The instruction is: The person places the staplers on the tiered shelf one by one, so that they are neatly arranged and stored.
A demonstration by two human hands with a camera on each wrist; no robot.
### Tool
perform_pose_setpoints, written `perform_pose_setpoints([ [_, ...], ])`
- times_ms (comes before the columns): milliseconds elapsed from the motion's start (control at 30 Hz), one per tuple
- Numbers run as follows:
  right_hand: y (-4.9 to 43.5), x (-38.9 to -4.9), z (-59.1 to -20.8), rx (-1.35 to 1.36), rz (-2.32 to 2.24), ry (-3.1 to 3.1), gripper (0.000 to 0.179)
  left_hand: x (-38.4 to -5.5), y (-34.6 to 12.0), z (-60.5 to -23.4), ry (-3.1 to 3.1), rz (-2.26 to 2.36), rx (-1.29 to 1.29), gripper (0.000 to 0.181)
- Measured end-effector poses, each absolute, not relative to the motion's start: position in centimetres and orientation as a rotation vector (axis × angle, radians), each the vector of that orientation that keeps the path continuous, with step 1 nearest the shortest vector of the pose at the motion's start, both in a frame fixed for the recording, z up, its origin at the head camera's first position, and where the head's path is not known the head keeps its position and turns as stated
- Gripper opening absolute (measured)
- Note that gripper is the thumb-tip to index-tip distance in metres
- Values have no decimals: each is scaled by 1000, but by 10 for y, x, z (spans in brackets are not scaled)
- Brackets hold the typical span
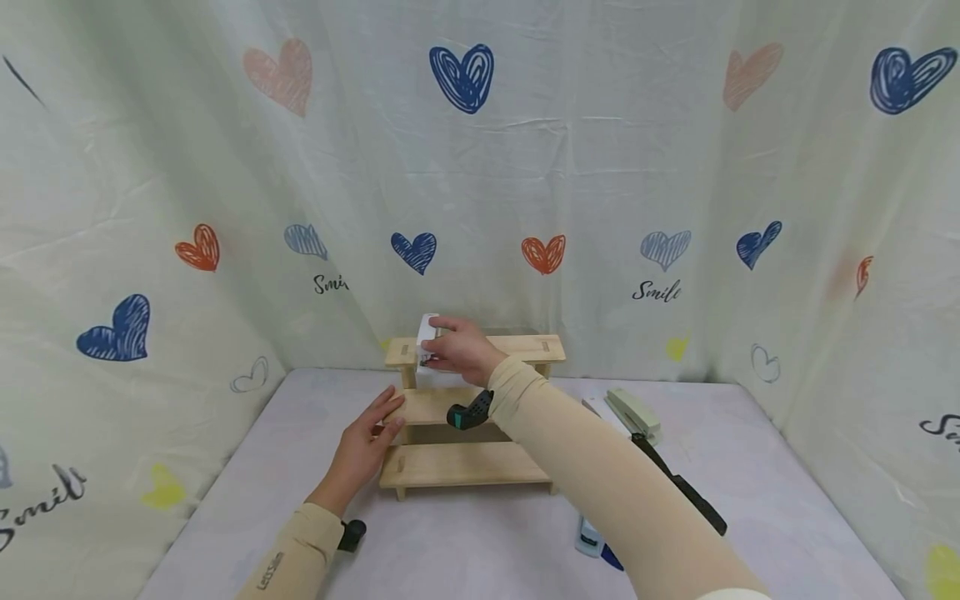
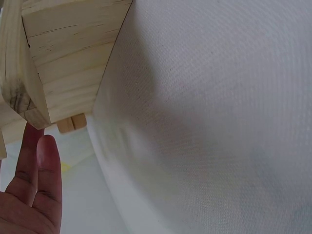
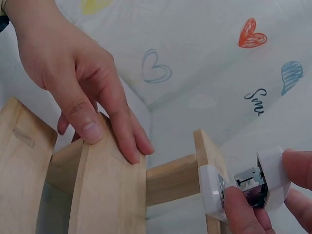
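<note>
Pinching a white device (image 1: 427, 330) between thumb and fingers, my right hand (image 1: 467, 350) holds it at the left end of the wooden shelf (image 1: 465, 464), top tier (image 1: 528, 347); contact with that board I cannot confirm. Rightward of this hand, the tier runs on to its end. Left of my left hand (image 1: 360, 450), the worktop (image 1: 465, 550) extends to the curtain (image 1: 585, 167). Lower and right of my right hand I record a pale green stapler (image 1: 632, 411). Legible: "Smile" on the curtain; lettering on the left sleeve (image 1: 300, 542), indistinct. My left hand's fingers, nearly straight, touch the middle tier (image 1: 431, 406) at its left end; my right forearm (image 1: 600, 475) reaches diagonally forward.
</note>
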State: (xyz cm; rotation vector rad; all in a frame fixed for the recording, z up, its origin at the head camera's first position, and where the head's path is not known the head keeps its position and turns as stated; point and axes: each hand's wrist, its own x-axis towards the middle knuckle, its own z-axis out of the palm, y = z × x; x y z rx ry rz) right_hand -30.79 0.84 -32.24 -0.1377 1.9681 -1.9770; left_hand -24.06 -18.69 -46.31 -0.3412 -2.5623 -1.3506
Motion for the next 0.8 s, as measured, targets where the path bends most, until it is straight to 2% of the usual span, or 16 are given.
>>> perform_pose_setpoints([
  [800, 8, -308, -326, -138, -1991, 1972, 55, -241, -187, -464, -2569, -1349, -318, 45],
])
